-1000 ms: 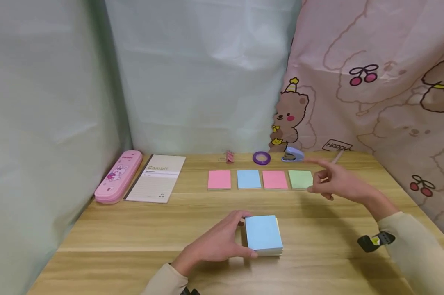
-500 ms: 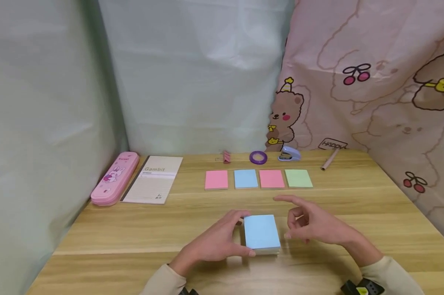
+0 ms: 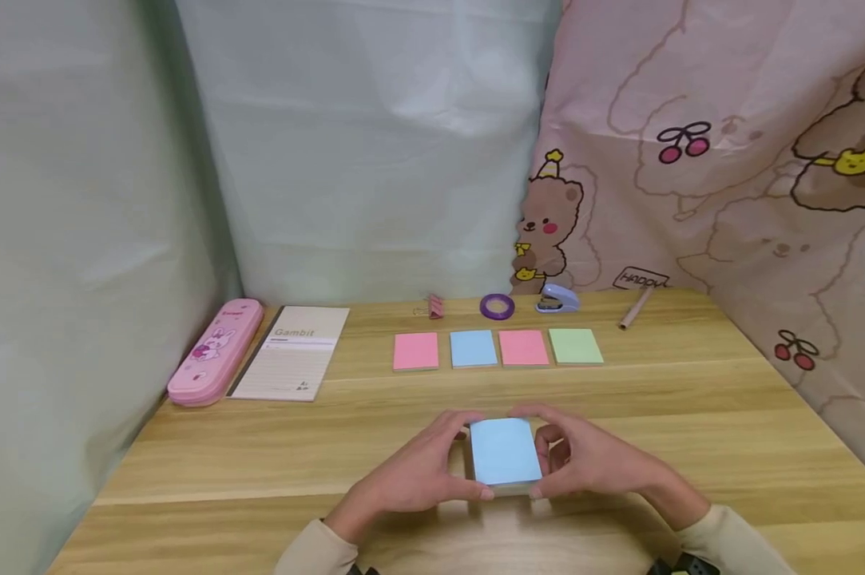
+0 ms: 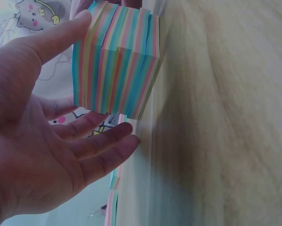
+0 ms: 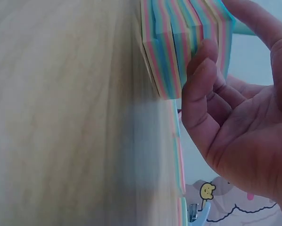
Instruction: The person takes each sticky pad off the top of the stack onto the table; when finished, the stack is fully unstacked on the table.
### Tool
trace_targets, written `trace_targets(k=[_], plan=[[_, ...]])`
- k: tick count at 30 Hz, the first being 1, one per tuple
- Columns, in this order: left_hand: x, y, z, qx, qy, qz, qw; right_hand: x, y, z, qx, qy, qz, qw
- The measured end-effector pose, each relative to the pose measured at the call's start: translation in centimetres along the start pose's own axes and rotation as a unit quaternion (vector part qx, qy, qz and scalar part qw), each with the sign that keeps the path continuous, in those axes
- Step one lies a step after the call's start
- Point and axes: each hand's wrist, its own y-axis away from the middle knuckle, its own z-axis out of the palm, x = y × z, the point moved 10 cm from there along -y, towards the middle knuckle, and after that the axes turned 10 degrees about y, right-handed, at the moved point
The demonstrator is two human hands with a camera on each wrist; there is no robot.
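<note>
A thick stack of sticky note pads [image 3: 505, 450] with a light blue top sheet rests near the front of the table. Its layered sides show blue, pink, yellow and green stripes in the left wrist view. My left hand [image 3: 426, 465] holds the stack's left side, thumb at the near edge and index finger at the far edge. On the opposite side my right hand [image 3: 592, 457] grips the stack likewise, other fingers curled by its side. Behind it lie a pink pad [image 3: 415, 351], a blue pad [image 3: 474, 349], another pink pad [image 3: 523, 348] and a green pad [image 3: 576, 346] in a row.
At the left are a pink pencil case [image 3: 216, 353] and a notebook [image 3: 290, 355]. Along the back sit a pink binder clip [image 3: 436, 307], a purple tape roll [image 3: 483, 307], a lavender stapler [image 3: 561, 299] and a pen [image 3: 634, 310]. Hanging cloths border the table [image 3: 259, 471].
My right hand has come from over the green pad, leftward and toward the front, to the stack's right side. My left hand has kept its hold. The view has shifted slightly.
</note>
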Motion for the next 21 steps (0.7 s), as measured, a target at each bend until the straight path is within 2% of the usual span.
trace_targets(k=[12, 21], plan=[[-0.16, 0.04, 0.20, -0.002, 0.002, -0.007, 1.0000, 0.78, 0.10, 0.47, 0.015, 0.010, 0.024, 1.000], [-0.19, -0.25, 0.10, -0.004, -0.010, -0.007, 0.9999, 0.46, -0.13, 0.33, 0.021, 0.024, 0.023, 0.999]])
